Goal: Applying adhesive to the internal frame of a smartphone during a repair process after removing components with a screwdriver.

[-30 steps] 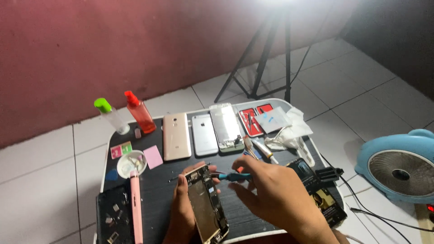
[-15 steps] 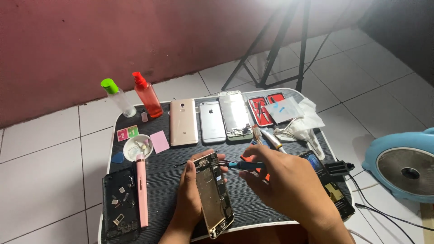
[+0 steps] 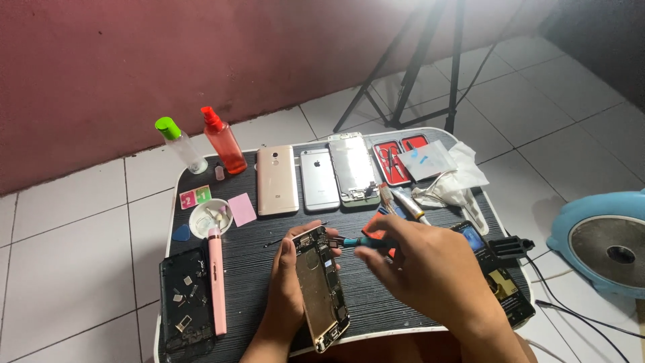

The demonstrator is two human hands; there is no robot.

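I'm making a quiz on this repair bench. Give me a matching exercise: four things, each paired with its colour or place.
Things:
1. spray bottle
2. pen tool
3. opened phone
4. fan

Colour or place:
A. pink, beside the parts tray
B. blue, on the floor at right
C. red, at the table's back edge
D. in the left hand

Pairs: 1-C, 2-A, 3-D, 4-B

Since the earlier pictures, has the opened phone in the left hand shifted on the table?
No. The opened phone lies where it did, below the silver phone and right of the pink pen; only the camera moved.
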